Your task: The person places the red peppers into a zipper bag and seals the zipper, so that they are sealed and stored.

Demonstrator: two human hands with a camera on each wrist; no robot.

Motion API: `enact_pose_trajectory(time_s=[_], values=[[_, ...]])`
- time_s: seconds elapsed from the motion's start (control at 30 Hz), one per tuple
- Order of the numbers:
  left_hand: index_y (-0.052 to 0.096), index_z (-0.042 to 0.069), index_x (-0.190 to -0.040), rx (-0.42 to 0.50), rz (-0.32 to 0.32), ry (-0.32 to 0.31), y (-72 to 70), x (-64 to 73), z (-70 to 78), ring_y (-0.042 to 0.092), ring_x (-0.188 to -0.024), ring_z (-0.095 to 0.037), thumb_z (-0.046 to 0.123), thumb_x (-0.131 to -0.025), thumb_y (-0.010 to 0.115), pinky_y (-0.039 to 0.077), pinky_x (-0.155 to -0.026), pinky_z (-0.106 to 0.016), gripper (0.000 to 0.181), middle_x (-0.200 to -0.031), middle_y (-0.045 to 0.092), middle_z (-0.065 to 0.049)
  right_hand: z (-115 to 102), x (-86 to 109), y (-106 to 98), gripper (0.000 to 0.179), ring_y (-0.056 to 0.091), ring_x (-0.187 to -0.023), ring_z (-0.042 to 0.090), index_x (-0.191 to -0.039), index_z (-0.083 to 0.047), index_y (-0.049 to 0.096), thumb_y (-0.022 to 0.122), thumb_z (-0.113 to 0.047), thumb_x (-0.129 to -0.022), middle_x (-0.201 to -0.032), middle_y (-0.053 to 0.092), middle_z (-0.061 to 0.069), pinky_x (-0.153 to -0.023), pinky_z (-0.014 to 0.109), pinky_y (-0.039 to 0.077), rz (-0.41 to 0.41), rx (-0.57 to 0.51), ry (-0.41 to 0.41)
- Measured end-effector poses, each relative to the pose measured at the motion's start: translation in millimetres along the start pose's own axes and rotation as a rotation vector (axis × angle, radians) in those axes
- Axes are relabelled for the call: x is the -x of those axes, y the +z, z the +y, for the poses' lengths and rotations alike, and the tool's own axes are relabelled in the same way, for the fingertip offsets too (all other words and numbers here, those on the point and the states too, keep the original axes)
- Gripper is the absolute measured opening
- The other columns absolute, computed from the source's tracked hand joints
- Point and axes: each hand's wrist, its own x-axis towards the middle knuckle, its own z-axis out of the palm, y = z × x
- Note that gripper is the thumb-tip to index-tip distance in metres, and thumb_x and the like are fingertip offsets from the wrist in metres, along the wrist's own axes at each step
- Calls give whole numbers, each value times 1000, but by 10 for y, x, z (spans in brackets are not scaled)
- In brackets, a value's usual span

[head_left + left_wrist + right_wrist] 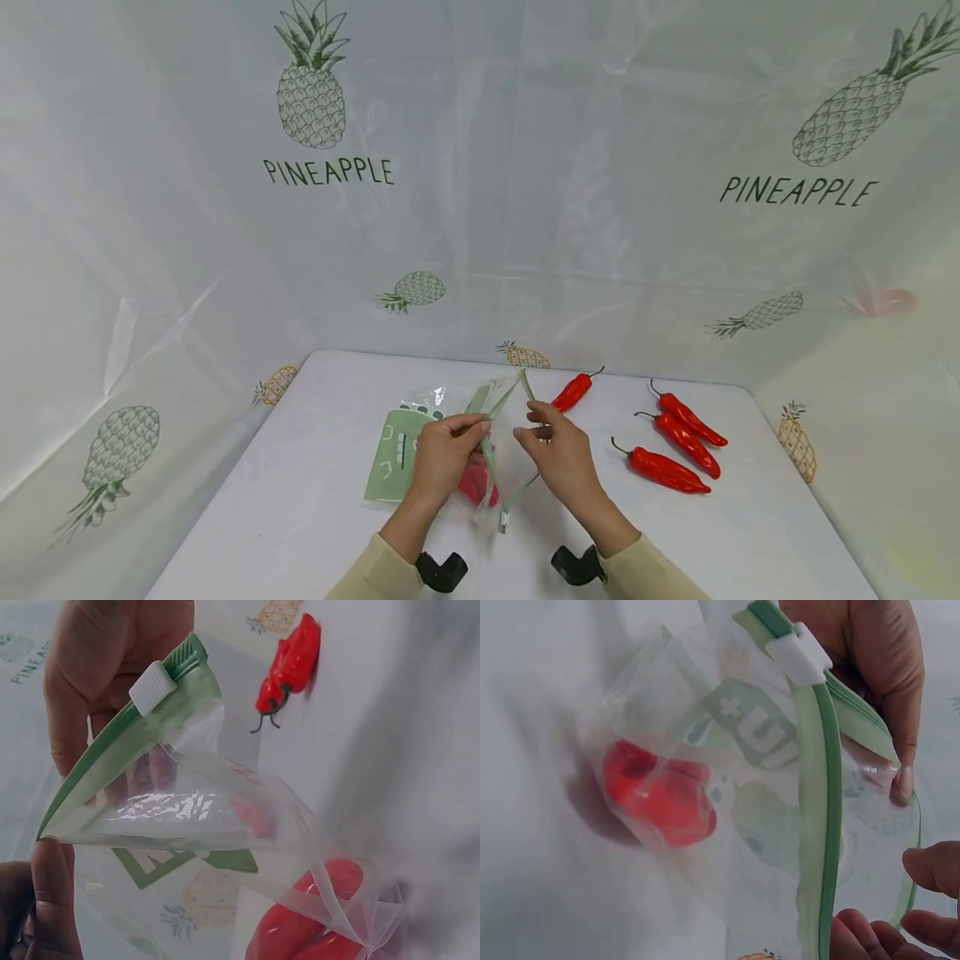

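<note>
Clear bag (821, 825), in left grip (441, 458), red item (476, 483) inside, below

A clear zip bag (225, 825) with a green rim (88, 769) and white slider (152, 688) gapes across the middle, pinched by the left hand (51, 900) at eight o'clock, with the right hand (105, 667) behind it toward eleven, a glossy red pepper (296, 928) inside at five, and red chilli peppers (298, 661) beyond at one.
</note>
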Motion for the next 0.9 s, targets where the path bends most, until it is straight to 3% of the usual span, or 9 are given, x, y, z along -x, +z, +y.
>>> enact_pose_trajectory(time_s=[0.47, 0.9], values=[[79, 0, -114, 4, -23, -28, 36, -2, -55, 69, -59, -11, 14, -96, 78, 62, -57, -23, 23, -84, 75, -12, 170, 22, -349, 44, 74, -107, 27, -139, -12, 65, 77, -22, -98, -126, 74, 9, -82, 38, 66, 31, 54, -23], [79, -1, -114, 3, -28, -20, 44, 21, -97, 70, -61, -10, 14, -97, 77, 63, -58, -24, 23, -86, 76, -12, 497, -1, -670, 51, 72, -114, 34, -146, -10, 59, 75, -24, -100, -132, 71, 14, -92, 51, 64, 63, 155, 16]])
